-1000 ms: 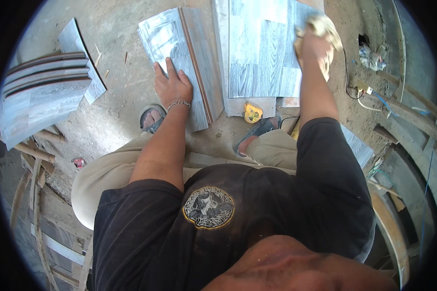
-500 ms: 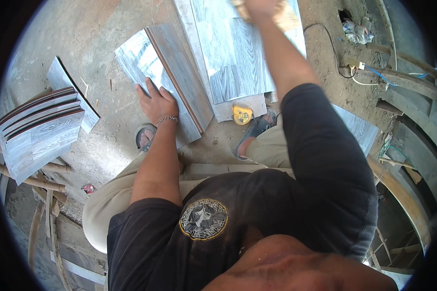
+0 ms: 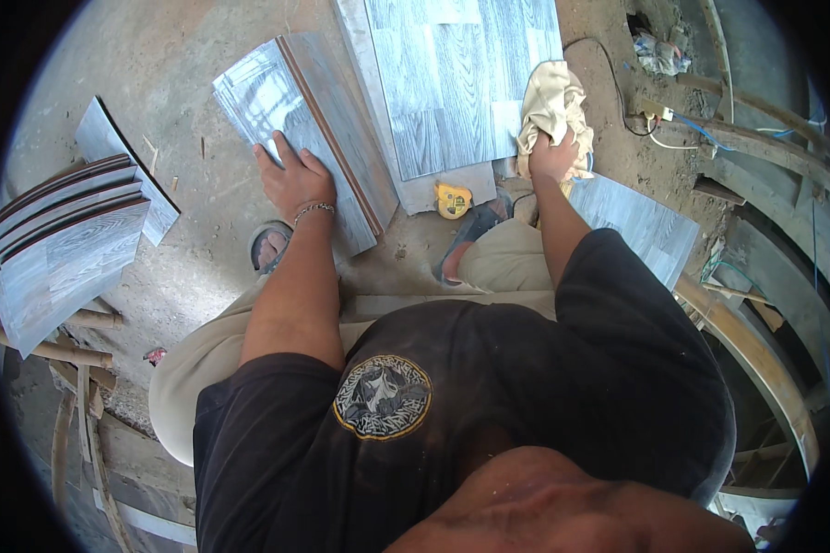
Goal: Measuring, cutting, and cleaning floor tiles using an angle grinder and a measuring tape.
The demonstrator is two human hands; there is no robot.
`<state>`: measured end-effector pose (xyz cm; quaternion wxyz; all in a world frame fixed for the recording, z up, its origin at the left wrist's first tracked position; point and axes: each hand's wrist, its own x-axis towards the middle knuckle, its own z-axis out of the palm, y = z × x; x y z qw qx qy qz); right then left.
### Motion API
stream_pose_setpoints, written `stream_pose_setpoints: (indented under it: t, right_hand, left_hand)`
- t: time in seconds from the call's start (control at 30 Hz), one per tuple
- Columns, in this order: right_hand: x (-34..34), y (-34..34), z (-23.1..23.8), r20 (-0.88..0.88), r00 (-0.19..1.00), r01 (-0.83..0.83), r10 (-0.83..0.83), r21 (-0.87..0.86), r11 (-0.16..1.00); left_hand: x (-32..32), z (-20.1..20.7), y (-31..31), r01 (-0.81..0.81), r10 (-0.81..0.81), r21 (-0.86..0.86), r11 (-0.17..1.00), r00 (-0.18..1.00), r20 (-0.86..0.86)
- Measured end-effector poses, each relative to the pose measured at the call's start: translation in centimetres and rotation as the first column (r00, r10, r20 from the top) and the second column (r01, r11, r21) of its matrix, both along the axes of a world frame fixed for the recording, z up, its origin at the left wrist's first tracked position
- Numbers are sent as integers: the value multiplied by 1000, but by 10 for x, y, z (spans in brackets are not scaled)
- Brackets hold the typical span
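Note:
My left hand [image 3: 295, 180] lies with fingers spread on a glossy blue-grey wood-look floor plank [image 3: 266, 97], its palm toward the near end. A second such plank [image 3: 337, 92] lies alongside, with a brown edge between them. In my right hand [image 3: 553, 158] is a bunched cream cloth [image 3: 551, 97], hanging past the right side of a wide grey wood-grain panel [image 3: 461, 83]. The panel rests on a paler board [image 3: 410, 189]. A yellow tape measure [image 3: 453, 200] sits at the panel's near edge, by my right foot.
At left, several planks [image 3: 74, 221] are stacked over bamboo poles [image 3: 88, 318]. Another plank [image 3: 641, 226] lies at right, near a power socket [image 3: 657, 111] with cables. A plastic bag [image 3: 659, 55] is on the dirt beyond, and timber pieces [image 3: 761, 134] run along the right side.
My right hand has come back toward me and to the right with the cloth, from the panel's far end to its right edge. My left hand stays on the plank.

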<state>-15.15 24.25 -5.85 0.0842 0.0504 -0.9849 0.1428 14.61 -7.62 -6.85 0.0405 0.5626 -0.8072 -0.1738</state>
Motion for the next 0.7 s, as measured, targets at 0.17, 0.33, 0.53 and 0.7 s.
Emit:
stream_pose_setpoints:
  t: [0.17, 0.33, 0.53, 0.7]
  right_hand:
    - [50, -26, 1, 102, 938, -344, 332, 133, 930]
    - [77, -77, 25, 204, 529, -848, 824, 126, 514]
    - [80, -141, 54, 397, -47, -993, 917, 81, -86]
    - [95, -155, 33, 265, -123, -988, 956, 59, -144]
  left_hand:
    - [4, -5, 3, 12, -12, -58, 998, 1000, -3]
    - [5, -5, 3, 15, -15, -77, 997, 1000, -1]
    - [1, -3, 4, 8, -7, -113, 994, 1000, 5]
    - [-1, -1, 3, -3, 6, -101, 995, 1000, 25]
